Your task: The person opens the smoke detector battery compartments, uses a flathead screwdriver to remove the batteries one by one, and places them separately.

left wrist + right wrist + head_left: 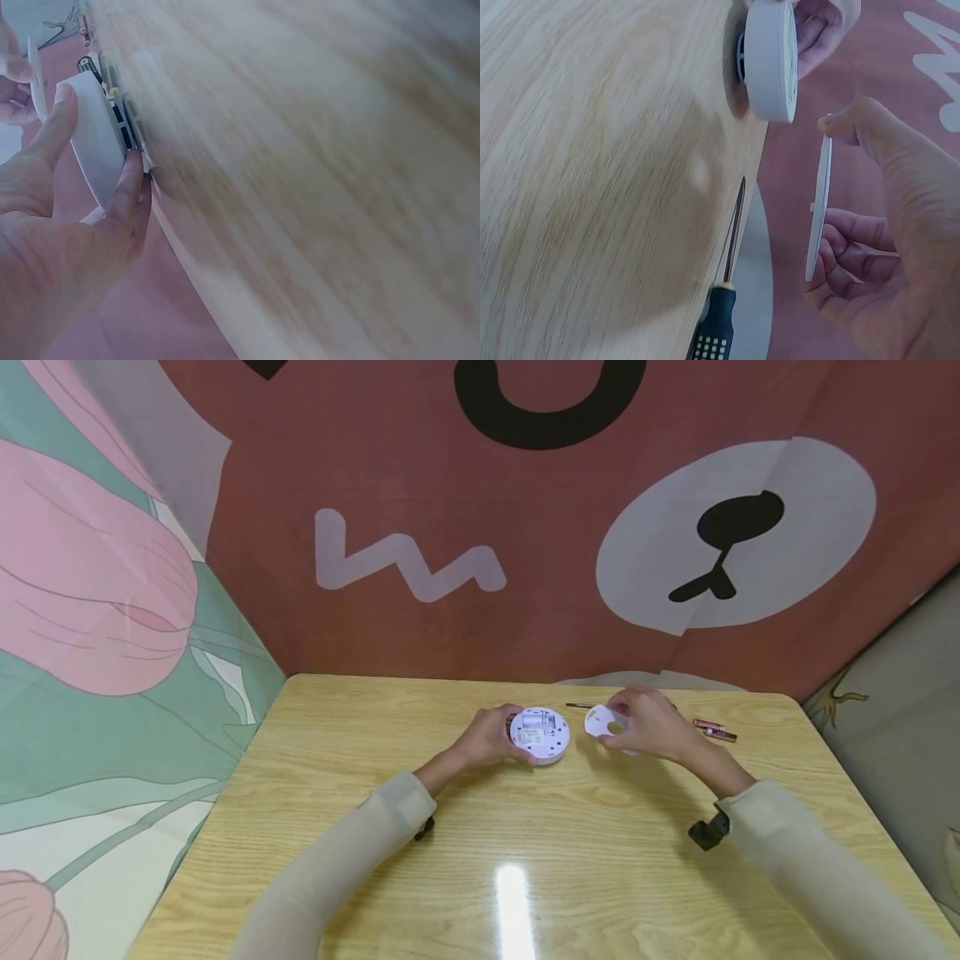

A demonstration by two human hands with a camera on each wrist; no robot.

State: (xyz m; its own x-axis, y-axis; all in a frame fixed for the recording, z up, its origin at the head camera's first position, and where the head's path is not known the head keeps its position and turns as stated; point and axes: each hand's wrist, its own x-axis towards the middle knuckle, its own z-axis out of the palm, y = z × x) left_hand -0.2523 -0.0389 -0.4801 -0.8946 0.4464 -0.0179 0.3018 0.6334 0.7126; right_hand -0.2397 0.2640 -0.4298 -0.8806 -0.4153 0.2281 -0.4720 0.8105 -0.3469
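A round white battery-powered device [545, 745] is tilted toward me, its open battery compartment facing up. My left hand [489, 737] grips it by its left rim, and in the left wrist view the thumb lies on one side of the device [97, 142] with the fingers on the other. Just to the right, my right hand [654, 725] pinches a thin white battery cover [597, 722] that has a round hole. The right wrist view shows this cover [819, 214] edge-on between thumb and fingers, apart from the device [769, 64].
A screwdriver [722, 311] with a black handle lies on the wooden table [375, 877] near its back edge, partly behind my right hand in the head view. Two red batteries [720, 735] lie to the right of that hand. A printed cloth [420, 635] hangs behind the table.
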